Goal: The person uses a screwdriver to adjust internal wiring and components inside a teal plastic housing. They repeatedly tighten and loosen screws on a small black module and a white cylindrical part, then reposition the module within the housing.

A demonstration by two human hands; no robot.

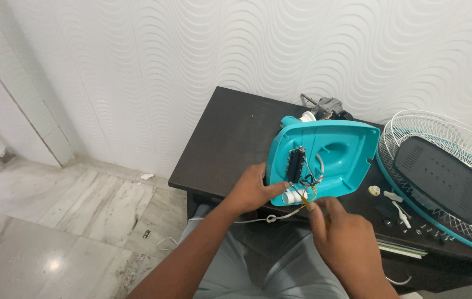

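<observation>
We see the left hand (251, 191) gripping the near edge of a teal plastic fan base (330, 158), which lies upturned on the dark table (230, 138). The right hand (342, 238) pinches what may be a thin yellow-handled tool (306, 200) at the base's wires (309, 178). A fan grille (441, 166) lies beside.

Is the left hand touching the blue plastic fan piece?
Touching. The head view shows the left hand with its thumb and fingers pressed against the lower left edge of the turquoise fan housing, with no gap between them.
</observation>
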